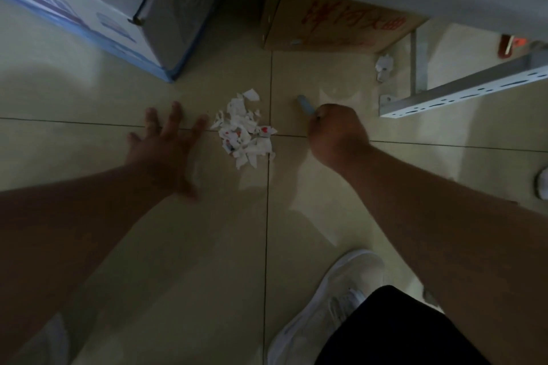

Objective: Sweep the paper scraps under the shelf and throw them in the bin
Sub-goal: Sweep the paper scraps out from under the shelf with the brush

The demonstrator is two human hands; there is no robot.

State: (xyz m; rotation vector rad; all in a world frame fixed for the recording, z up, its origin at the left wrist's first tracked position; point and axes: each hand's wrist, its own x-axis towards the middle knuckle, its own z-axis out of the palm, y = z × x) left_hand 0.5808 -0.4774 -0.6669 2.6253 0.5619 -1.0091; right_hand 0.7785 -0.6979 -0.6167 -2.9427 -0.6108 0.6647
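The left hand [166, 145] hangs spread wide, just left of the gathered paper scraps [244, 130] on the floor [118, 246]. The right hand [335, 133] is fisted around a pale blue handle [305, 104]. One scrap [384, 67] lies far right, near the shelf [462, 92]; binning remains.

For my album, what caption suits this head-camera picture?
Open left hand and right hand gripping a blue handle flank a pile of paper scraps on the tiled floor.
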